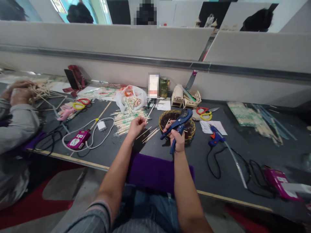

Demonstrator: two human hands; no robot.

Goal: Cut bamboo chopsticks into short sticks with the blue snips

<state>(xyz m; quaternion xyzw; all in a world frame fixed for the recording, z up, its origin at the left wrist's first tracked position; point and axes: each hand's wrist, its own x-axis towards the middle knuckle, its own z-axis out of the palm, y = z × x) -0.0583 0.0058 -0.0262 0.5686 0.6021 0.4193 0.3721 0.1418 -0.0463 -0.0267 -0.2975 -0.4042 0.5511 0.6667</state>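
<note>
My left hand (137,127) pinches a thin wooden stick (151,111), which slants up and away from the fingertips. In my right hand (178,139) is a blue hand cutter (179,121); its handles are spread and its head points up to the right. That hand is above the near part of a woven basket (193,124) with a yellow rim and dark inside, where a few short stick pieces show. Several loose sticks (150,135) lie on the dark table between my hands. Behind my left hand are wrapped chopsticks (121,122) in green-printed sleeves.
A glue gun (216,136) with its cord lies right, near scissors (206,114) and small wooden models (178,96). A white bag (131,98), a phone (153,86) and a jar (164,87) stand behind. Left are a cabled purple box (79,139) and a co-worker's hands (21,92) with sticks.
</note>
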